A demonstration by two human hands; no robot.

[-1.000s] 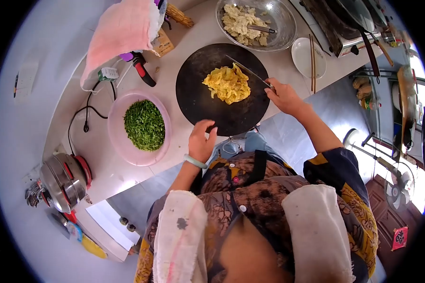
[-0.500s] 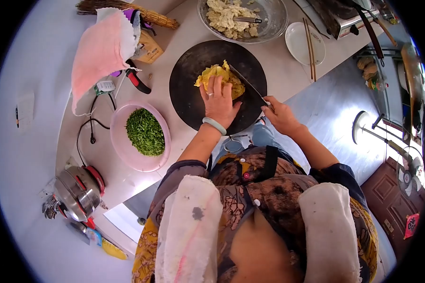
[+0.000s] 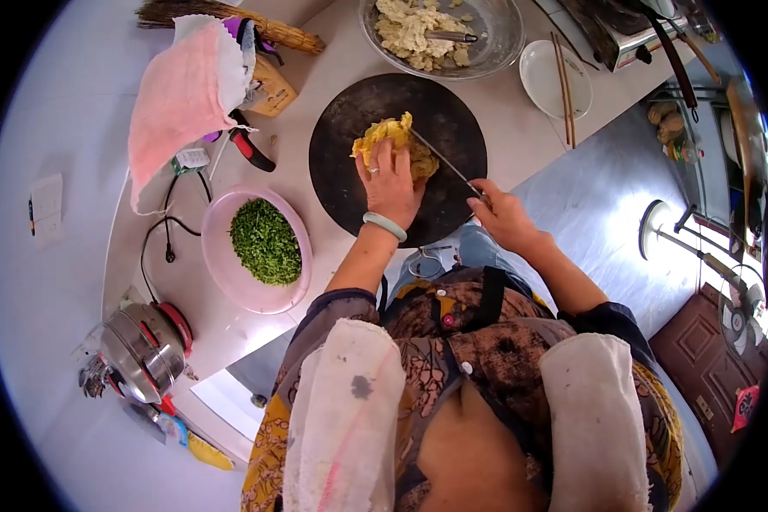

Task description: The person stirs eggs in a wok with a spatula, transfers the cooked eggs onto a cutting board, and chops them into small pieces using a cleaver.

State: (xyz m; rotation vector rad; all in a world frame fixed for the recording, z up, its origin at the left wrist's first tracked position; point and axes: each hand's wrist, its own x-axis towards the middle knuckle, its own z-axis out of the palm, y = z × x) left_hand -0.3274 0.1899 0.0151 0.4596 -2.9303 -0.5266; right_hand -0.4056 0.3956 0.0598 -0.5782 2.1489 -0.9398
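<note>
Yellow cooked egg (image 3: 384, 136) lies in a heap on the round black board (image 3: 341, 188). My left hand (image 3: 391, 183) rests on the heap, pressing it with bent fingers and covering part of it. A knife (image 3: 444, 160) is in my right hand (image 3: 503, 218), its fingers wrapped round the handle. The blade slants up and left, its tip end at the egg's right side. Left of the board, a pink bowl (image 3: 218, 247) holds chopped greens (image 3: 265, 241).
Behind the board stands a metal bowl (image 3: 499, 47) of pale dough pieces. A white plate (image 3: 538, 81) with chopsticks (image 3: 564, 94) is at the back right, near a stove (image 3: 627, 55). A pink cloth (image 3: 175, 107), a cord and a steel pot (image 3: 141, 352) are at the left.
My left hand has moved from the board's front edge up onto the egg. My right hand has brought the knife blade closer beside the egg. The view has shifted somewhat.
</note>
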